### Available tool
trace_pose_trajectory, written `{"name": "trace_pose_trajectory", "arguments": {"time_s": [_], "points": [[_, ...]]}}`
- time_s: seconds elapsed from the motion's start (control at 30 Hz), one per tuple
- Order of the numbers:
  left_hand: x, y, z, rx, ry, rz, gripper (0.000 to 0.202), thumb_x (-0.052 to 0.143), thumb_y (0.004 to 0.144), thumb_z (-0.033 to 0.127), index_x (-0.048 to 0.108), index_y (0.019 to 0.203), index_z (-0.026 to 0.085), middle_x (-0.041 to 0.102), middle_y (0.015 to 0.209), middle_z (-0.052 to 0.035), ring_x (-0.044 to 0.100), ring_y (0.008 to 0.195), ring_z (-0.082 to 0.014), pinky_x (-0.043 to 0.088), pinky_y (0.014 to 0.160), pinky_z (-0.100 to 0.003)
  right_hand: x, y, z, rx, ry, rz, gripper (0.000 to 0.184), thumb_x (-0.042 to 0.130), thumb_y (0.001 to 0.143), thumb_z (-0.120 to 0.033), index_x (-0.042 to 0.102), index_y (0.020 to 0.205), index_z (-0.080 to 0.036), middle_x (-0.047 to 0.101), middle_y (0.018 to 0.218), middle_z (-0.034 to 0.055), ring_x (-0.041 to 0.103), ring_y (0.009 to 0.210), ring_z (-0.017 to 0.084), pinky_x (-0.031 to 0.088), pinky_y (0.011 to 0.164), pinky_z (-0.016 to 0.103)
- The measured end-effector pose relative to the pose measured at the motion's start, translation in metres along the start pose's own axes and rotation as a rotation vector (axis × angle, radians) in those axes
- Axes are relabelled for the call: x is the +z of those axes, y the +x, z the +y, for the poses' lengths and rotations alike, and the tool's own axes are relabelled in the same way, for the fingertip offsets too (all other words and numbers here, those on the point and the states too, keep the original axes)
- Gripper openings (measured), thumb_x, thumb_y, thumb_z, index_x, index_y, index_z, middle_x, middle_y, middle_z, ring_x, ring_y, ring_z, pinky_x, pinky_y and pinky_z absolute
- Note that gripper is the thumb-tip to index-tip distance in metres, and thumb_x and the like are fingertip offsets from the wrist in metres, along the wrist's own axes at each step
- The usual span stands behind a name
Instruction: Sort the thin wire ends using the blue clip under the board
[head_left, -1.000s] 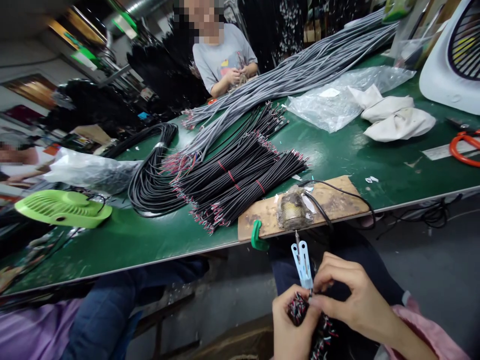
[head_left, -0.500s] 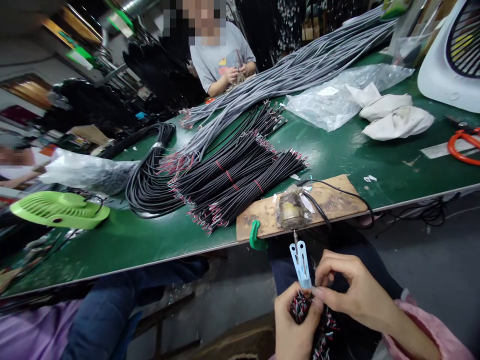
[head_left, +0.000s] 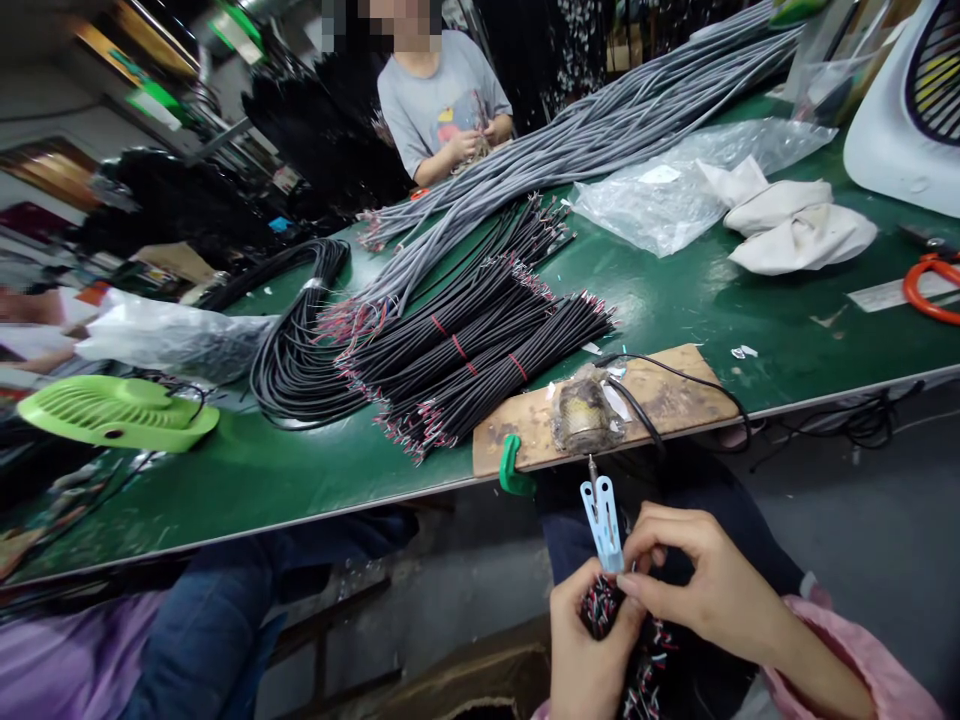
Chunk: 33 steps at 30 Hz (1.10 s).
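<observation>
My left hand is closed around a bundle of black cables with red, white and black wire ends. Pinched at the fingertips, my right hand meets the left thumb and index finger at a thin wire end, mostly hidden by the fingers. Right above the fingertips is a light-blue clothespin, fixed on a thin metal rod. That rod sticks out from a tape-wrapped metal block on a wooden board. More striped wire ends hang below my hands over my lap.
A green clamp grips the board at the edge of the green table. Banded black cables, grey cables, a plastic bag, orange-handled scissors and a green fan lie there. A co-worker sits opposite.
The view has shifted slightly. Both hands stay at the clothespin's tip, the right fingertips having moved a little up and left against it.
</observation>
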<state>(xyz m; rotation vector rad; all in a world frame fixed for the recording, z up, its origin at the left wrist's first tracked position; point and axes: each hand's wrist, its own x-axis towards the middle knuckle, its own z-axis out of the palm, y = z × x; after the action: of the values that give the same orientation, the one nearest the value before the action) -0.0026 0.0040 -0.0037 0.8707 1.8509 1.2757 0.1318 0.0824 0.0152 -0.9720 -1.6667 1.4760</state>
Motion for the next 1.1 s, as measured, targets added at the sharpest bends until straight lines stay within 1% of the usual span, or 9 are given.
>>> {"name": "trace_pose_trajectory", "arguments": {"time_s": [0.1, 0.2, 0.4, 0.57, 0.7, 0.8, 0.9, 1.0, 1.1], "points": [[0.000, 0.000, 0.003, 0.009, 0.023, 0.006, 0.028, 0.084, 0.061, 0.041, 0.076, 0.075, 0.018, 0.074, 0.077, -0.0063, 0.068, 0.076, -0.0257, 0.053, 0.075, -0.033, 0.000, 0.000, 0.002, -0.001, -0.001, -0.003, 0.006, 0.070, 0.077, -0.015, 0.069, 0.071, -0.016, 0.060, 0.068, 0.0007, 0.054, 0.064, 0.015, 0.042, 0.061, 0.026], [-0.001, 0.000, 0.008, 0.018, 0.011, -0.022, 0.025, 0.084, 0.062, 0.041, 0.076, 0.073, 0.020, 0.074, 0.077, -0.0051, 0.067, 0.076, -0.0251, 0.052, 0.077, -0.033, -0.001, 0.001, 0.002, -0.002, -0.012, -0.010, 0.006, 0.069, 0.075, -0.010, 0.069, 0.072, -0.016, 0.060, 0.068, 0.0005, 0.054, 0.064, 0.015, 0.042, 0.060, 0.025], [-0.003, 0.000, 0.012, 0.081, -0.202, -0.155, 0.018, 0.078, 0.073, 0.037, 0.075, 0.071, 0.020, 0.070, 0.069, -0.0022, 0.065, 0.068, -0.0201, 0.049, 0.070, -0.029, -0.003, 0.001, -0.004, -0.030, 0.041, -0.012, 0.007, 0.066, 0.074, -0.010, 0.068, 0.069, -0.015, 0.062, 0.067, 0.0015, 0.053, 0.063, 0.015, 0.042, 0.059, 0.026], [-0.007, 0.003, 0.011, 0.063, -0.160, -0.214, 0.020, 0.073, 0.079, 0.033, 0.076, 0.066, 0.018, 0.070, 0.065, -0.0034, 0.063, 0.063, -0.0190, 0.047, 0.067, -0.028, -0.006, 0.000, 0.000, -0.029, 0.065, 0.030, 0.008, 0.065, 0.078, -0.012, 0.069, 0.072, -0.016, 0.060, 0.067, 0.0013, 0.053, 0.064, 0.015, 0.043, 0.061, 0.026], [-0.007, 0.004, 0.011, 0.092, -0.125, -0.203, 0.018, 0.072, 0.079, 0.027, 0.074, 0.065, 0.018, 0.069, 0.063, -0.0027, 0.060, 0.060, -0.0174, 0.045, 0.063, -0.026, -0.010, -0.002, 0.004, -0.015, 0.073, 0.056, 0.002, 0.070, 0.078, -0.018, 0.070, 0.080, -0.017, 0.060, 0.071, 0.0015, 0.054, 0.068, 0.016, 0.044, 0.062, 0.026], [-0.007, 0.005, 0.009, 0.120, -0.120, -0.187, 0.013, 0.072, 0.078, 0.023, 0.075, 0.066, 0.018, 0.069, 0.065, -0.0026, 0.061, 0.062, -0.0176, 0.045, 0.063, -0.026, -0.011, -0.002, 0.002, -0.025, 0.065, 0.001, 0.012, 0.077, 0.073, -0.023, 0.072, 0.082, -0.016, 0.063, 0.075, 0.0028, 0.054, 0.069, 0.017, 0.045, 0.064, 0.027], [-0.008, 0.006, 0.008, 0.121, -0.127, -0.196, 0.010, 0.073, 0.076, 0.021, 0.076, 0.067, 0.018, 0.069, 0.066, -0.0025, 0.062, 0.064, -0.0178, 0.045, 0.065, -0.025, -0.008, -0.002, -0.001, -0.036, 0.064, -0.032, 0.009, 0.075, 0.075, -0.019, 0.073, 0.083, -0.015, 0.065, 0.076, 0.0038, 0.055, 0.070, 0.017, 0.045, 0.065, 0.027], [-0.009, 0.006, 0.008, 0.102, -0.142, -0.228, 0.011, 0.073, 0.077, 0.022, 0.077, 0.068, 0.018, 0.069, 0.066, -0.0027, 0.063, 0.064, -0.0181, 0.046, 0.065, -0.026, -0.006, -0.003, 0.000, -0.043, 0.086, -0.025, 0.006, 0.071, 0.078, -0.013, 0.073, 0.083, -0.015, 0.066, 0.076, 0.0040, 0.056, 0.070, 0.016, 0.046, 0.065, 0.028], [-0.008, 0.007, 0.009, 0.100, -0.150, -0.234, 0.013, 0.073, 0.078, 0.024, 0.077, 0.066, 0.018, 0.069, 0.065, -0.0033, 0.063, 0.064, -0.0185, 0.046, 0.066, -0.026, -0.004, -0.004, 0.003, -0.044, 0.120, -0.023, 0.007, 0.071, 0.079, -0.013, 0.074, 0.084, -0.016, 0.066, 0.076, 0.0044, 0.058, 0.070, 0.017, 0.046, 0.065, 0.028]]}}
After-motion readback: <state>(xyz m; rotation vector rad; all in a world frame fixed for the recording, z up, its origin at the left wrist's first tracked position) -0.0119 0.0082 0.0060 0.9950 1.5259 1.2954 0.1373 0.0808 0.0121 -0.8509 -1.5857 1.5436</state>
